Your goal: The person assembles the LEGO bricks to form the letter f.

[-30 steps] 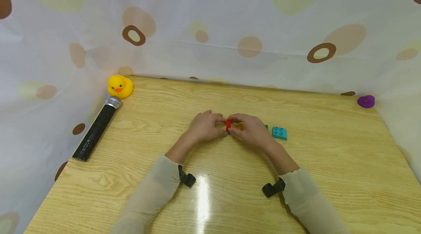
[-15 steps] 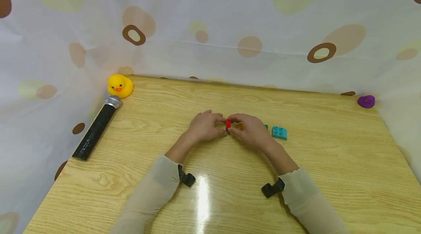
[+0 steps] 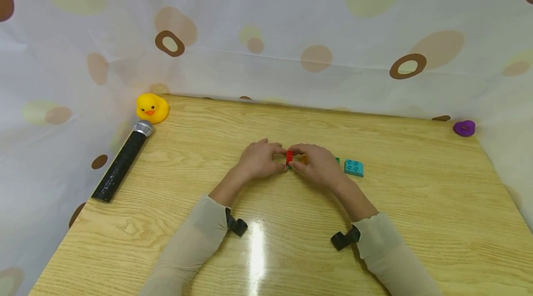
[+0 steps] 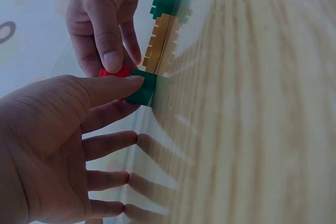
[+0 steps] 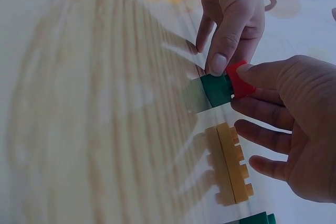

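My left hand [image 3: 259, 160] pinches a dark green building brick [image 5: 216, 91] between thumb and forefinger, low against the table. Its other fingers are spread, their tips touching the tabletop in the left wrist view. A small red brick [image 5: 241, 80] is pinched by my right hand [image 3: 319, 164]. The red brick sits at the studded top of the green one, slightly tilted; whether it is fully pressed on I cannot tell. Just beside them, partly behind my right hand, a long orange-yellow brick [image 5: 232, 164] lies studs up.
Right of my right hand are another green brick [image 3: 337, 160], mostly hidden, and a turquoise brick [image 3: 354, 168]. A yellow rubber duck [image 3: 152, 108] and a black microphone [image 3: 122, 163] lie at the left edge of the wooden table [image 3: 200, 125]. A purple toy [image 3: 464, 128] sits at the far right corner.
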### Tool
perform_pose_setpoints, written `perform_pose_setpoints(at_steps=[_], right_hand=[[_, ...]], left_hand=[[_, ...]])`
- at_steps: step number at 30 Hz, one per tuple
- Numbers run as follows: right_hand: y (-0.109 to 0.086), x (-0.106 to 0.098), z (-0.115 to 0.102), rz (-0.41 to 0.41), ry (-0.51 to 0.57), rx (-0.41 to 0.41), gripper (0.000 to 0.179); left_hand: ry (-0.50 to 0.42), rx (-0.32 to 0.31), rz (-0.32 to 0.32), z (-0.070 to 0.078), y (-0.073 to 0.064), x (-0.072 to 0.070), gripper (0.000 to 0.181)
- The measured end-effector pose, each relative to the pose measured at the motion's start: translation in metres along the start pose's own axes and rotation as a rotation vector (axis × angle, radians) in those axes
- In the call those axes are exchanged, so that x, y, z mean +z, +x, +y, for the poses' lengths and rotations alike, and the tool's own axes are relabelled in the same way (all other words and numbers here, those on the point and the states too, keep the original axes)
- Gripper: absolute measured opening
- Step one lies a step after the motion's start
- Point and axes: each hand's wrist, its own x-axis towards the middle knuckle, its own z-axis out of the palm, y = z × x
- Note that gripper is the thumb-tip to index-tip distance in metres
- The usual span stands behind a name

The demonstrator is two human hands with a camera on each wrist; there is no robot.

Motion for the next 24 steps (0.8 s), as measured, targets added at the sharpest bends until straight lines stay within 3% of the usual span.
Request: perform_pose_setpoints(at_steps=[24], right_hand=[[-0.0004,0.0015,0.0015,0.021,-0.016,-0.001,0.038]], left_hand=[[0.026,0.002,-0.007,0.0018,0.0001,-0.0008,0.047]])
